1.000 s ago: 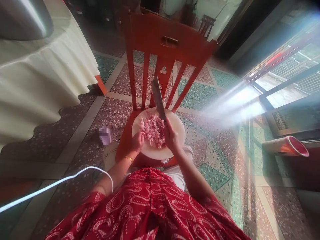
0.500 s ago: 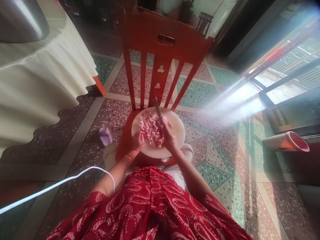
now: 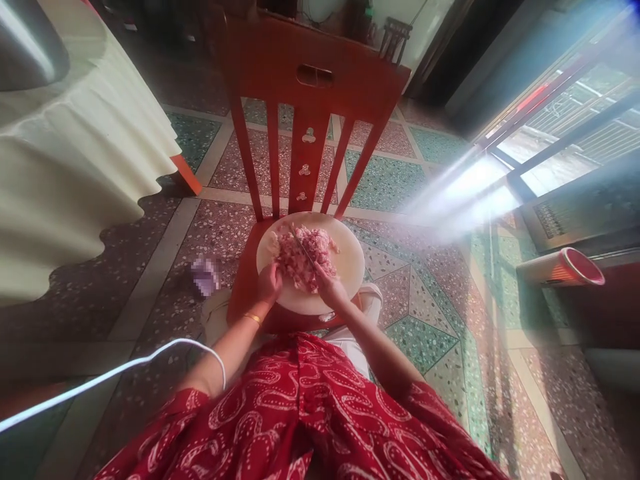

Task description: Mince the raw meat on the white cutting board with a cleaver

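A round, pale cutting board [image 3: 351, 255] rests on the seat of a red wooden chair [image 3: 245, 287] in front of me. Chopped pink meat [image 3: 323, 241] is heaped over its middle and left. My right hand [image 3: 331, 288] is closed round the handle of a knife [image 3: 303, 245], whose blade, seen nearly edge-on, lies across the meat and points away to the left. At the board's left edge is my left hand [image 3: 270, 283], its fingers curled beside the meat. What those fingers hold, if anything, is hidden.
A table with a cream cloth [image 3: 100, 173] stands at the left. On the floor, a blurred-out purple item [image 3: 205, 277] lies left of the chair. A red and white bin [image 3: 560, 268] is at the right, near a sunlit doorway. A white cable [image 3: 125, 363] crosses my left forearm.
The knife has come down from above the board into the meat, its tip swinging left. My right hand has shifted slightly left. The whole view has moved a little.
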`<action>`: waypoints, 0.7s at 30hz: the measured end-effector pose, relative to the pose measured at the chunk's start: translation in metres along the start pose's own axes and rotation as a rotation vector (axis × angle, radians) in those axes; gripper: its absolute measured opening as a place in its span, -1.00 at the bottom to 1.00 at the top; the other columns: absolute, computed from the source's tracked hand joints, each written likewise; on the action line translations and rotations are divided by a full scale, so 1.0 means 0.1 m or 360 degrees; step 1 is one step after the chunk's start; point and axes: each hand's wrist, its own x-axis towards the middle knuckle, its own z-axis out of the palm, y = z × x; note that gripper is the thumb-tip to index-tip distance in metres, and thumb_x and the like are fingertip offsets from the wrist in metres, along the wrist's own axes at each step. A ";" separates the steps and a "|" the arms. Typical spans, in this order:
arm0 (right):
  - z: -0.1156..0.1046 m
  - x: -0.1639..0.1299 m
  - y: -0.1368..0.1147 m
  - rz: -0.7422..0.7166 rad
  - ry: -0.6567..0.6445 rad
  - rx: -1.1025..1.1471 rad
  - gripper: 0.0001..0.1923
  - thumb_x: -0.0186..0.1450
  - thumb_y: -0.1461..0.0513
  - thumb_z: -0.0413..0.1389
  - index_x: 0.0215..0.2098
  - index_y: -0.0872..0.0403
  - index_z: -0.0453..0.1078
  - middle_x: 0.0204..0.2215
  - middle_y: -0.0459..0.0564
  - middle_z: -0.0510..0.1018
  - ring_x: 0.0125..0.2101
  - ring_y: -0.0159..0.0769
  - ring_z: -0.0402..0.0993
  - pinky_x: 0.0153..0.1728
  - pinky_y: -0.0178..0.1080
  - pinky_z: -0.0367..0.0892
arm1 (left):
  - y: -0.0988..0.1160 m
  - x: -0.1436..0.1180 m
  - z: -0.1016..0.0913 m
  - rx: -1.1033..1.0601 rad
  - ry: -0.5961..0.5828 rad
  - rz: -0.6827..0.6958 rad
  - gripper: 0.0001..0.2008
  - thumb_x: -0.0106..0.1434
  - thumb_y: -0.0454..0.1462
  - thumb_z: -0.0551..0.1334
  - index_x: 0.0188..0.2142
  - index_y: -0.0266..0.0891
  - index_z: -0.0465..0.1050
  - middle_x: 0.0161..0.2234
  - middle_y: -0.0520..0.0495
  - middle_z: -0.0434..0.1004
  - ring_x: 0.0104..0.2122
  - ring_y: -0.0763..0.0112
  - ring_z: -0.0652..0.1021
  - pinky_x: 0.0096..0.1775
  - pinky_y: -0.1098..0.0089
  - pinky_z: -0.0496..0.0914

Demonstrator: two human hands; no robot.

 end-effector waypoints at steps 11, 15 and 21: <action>-0.14 -0.01 -0.08 -0.0123 0.0244 0.0263 -0.49 0.40 0.22 -0.13 0.30 0.07 0.14 0.13 0.04 0.43 0.09 -0.25 0.40 0.06 -0.23 0.33 | -0.04 0.01 0.03 0.0019 0.0005 0.0022 -0.80 0.28 -0.28 -0.02 -0.25 -0.20 0.36 -0.29 -0.17 0.50 -0.23 0.22 0.52 -0.12 0.20 0.41; 0.06 -0.03 0.03 0.0040 -0.0136 0.0105 -0.51 0.36 0.26 -0.05 0.25 0.05 0.24 0.08 0.08 0.48 0.02 -0.20 0.46 0.01 -0.22 0.37 | -0.05 0.00 0.02 0.0031 -0.0045 0.0030 -0.82 0.29 -0.26 0.01 -0.25 -0.21 0.35 -0.30 -0.16 0.48 -0.24 0.21 0.51 -0.14 0.19 0.40; -0.33 -0.08 -0.28 -0.0130 0.0220 0.0257 -0.50 0.43 0.17 -0.17 0.32 -0.02 0.10 0.00 -0.01 0.55 -0.08 -0.26 0.52 -0.03 -0.27 0.38 | -0.02 0.01 0.03 0.0031 -0.0006 0.0045 -0.80 0.29 -0.29 -0.03 -0.26 -0.20 0.36 -0.30 -0.15 0.49 -0.25 0.24 0.51 -0.12 0.21 0.40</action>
